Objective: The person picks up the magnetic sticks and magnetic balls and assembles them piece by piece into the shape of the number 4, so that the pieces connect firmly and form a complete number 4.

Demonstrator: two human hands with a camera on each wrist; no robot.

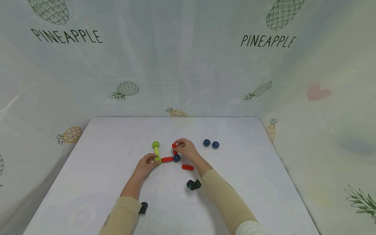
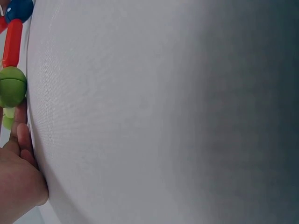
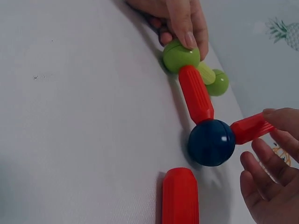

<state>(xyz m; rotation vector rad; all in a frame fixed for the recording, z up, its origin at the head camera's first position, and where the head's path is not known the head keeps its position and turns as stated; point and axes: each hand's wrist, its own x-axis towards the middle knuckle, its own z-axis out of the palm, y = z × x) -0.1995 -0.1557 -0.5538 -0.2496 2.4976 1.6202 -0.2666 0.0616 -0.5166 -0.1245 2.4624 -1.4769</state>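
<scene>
On the white table, a toy of balls and rods lies joined in an open shape. My left hand (image 1: 145,165) grips its near green ball (image 3: 181,57), thumb on top. A yellow-green rod (image 1: 156,151) runs from there to the far green ball (image 1: 155,144); a red rod (image 3: 195,93) links the near one to a blue ball (image 3: 211,143). My right hand (image 1: 187,149) pinches a second red rod (image 3: 250,129) between thumb and fingertip, its other end at the blue ball. The left wrist view catches only part of this at its left edge.
A loose red rod (image 1: 187,167) lies close by the blue ball, beneath the right forearm. Farther right are two more blue balls, one (image 1: 207,142) beside the other (image 1: 215,145). Behind the table (image 1: 249,202) hangs a pineapple-print cloth (image 1: 188,65).
</scene>
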